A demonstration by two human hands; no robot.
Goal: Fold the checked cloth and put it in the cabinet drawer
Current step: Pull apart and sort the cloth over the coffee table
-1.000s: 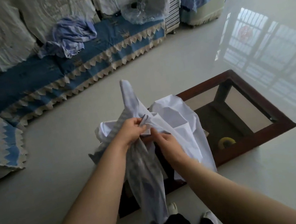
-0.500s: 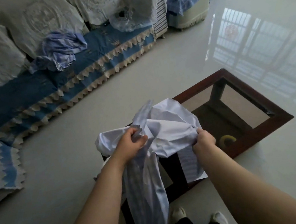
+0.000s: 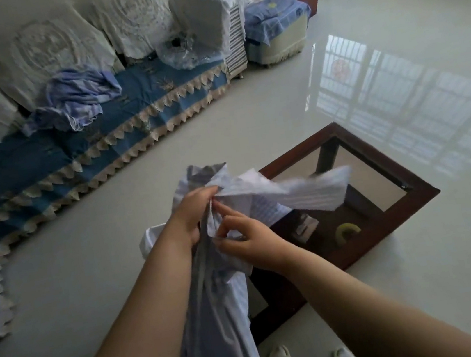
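Note:
The checked cloth [image 3: 217, 312], pale blue-white with fine lines, hangs bunched in front of me over the near end of the table. My left hand [image 3: 193, 212] grips its upper edge in a fist. Just below and right of it, my right hand [image 3: 245, 235] pinches a fold of the same cloth. One loose flap [image 3: 316, 193] juts out to the right over the glass. A long part of the cloth drops down between my forearms. No cabinet or drawer is in view.
A low glass-topped table with a dark wood frame [image 3: 409, 207] stands before me, a yellow roll [image 3: 347, 230] on its lower shelf. A blue-covered sofa [image 3: 42, 164] with crumpled clothes [image 3: 76, 101] lines the left. Glossy floor lies to the right.
My right hand has come back from the cloth's right edge to beside my left hand. The bundle has risen and a flap now sticks out to the right.

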